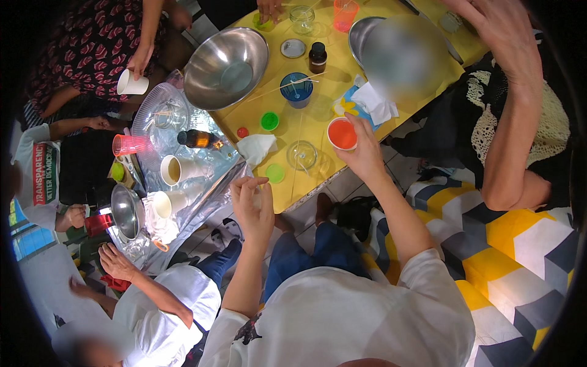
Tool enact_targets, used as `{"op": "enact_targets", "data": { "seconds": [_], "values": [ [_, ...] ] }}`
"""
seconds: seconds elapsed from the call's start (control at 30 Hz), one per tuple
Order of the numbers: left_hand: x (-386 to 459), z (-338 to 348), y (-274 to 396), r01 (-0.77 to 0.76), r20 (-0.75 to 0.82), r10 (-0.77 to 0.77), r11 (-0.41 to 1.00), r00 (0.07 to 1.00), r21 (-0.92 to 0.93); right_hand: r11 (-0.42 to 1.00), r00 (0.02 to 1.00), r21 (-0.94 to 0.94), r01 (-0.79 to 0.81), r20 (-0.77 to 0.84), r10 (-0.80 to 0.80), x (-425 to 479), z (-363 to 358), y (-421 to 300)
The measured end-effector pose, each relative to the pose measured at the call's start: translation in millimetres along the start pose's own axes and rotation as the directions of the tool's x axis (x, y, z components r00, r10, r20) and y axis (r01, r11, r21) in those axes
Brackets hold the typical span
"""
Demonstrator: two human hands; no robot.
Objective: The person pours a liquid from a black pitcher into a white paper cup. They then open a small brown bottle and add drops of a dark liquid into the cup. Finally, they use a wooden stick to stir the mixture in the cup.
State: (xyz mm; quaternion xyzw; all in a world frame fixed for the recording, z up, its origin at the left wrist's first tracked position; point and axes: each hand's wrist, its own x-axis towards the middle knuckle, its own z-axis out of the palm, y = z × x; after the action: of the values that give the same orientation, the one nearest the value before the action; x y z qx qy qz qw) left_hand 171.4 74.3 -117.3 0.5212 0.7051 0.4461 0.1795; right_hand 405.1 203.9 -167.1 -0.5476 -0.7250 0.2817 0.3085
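My right hand (364, 149) holds a white paper cup with red-orange contents (342, 133) near the front edge of the yellow-covered table (257, 101). My left hand (253, 206) is raised by the table's front corner, fingers bent; whether something small is between them cannot be told. Between the hands stands a clear glass jar (301, 156) with a thin stick across it. Nearby lie a light green disc (275, 173), a white tissue (257, 149), a small red piece (242, 132) and a green round container (269, 121). Farther back is a blue plastic cup (297, 94) with sticks on its rim.
Steel bowls (226, 69), a dark brown bottle (318, 58) and a glass jar (302, 20) are at the back. Left, a foil-covered table (202, 183) bears paper cups (170, 170), another brown bottle (197, 138) and scissors. Several people surround the tables; one raises an arm at right.
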Motion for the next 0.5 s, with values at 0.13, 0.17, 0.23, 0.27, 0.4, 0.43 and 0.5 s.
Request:
{"op": "enact_targets", "data": {
  "seconds": [0.13, 0.17, 0.23, 0.27, 0.4, 0.43, 0.5],
  "values": [
    [-2, 4, -4, 0.039, 0.028, -0.038, 0.999, 0.999, -0.033, 1.000, 1.000, 0.008, 0.010, -0.007, -0.010, 0, 2, 0],
    [-3, 5, -6, 0.036, 0.038, -0.035, 0.999, 0.999, -0.031, 1.000, 1.000, 0.009, 0.009, -0.011, -0.009, -1, 3, -1],
    [-3, 7, -10, 0.029, 0.061, -0.028, 0.999, 0.998, -0.024, 1.000, 1.000, 0.010, 0.007, -0.018, -0.006, -2, 5, 0],
    [-3, 8, -10, 0.036, 0.072, -0.033, 0.999, 0.997, -0.037, 1.000, 1.000, 0.009, 0.006, -0.021, -0.006, -2, 6, 1],
    [-3, 13, -15, 0.025, 0.110, -0.023, 0.999, 0.994, -0.021, 0.999, 0.999, 0.021, -0.032, -0.002, 0.032, -4, 7, 1],
    [-3, 14, -17, 0.012, 0.118, -0.011, 1.000, 0.993, -0.001, 0.999, 1.000, 0.020, -0.030, -0.007, 0.030, -4, 8, 2],
    [-4, 16, -17, 0.013, 0.139, -0.015, 1.000, 0.990, 0.016, 1.000, 1.000, 0.017, -0.025, -0.016, 0.025, -5, 11, 5]
  ]
}}
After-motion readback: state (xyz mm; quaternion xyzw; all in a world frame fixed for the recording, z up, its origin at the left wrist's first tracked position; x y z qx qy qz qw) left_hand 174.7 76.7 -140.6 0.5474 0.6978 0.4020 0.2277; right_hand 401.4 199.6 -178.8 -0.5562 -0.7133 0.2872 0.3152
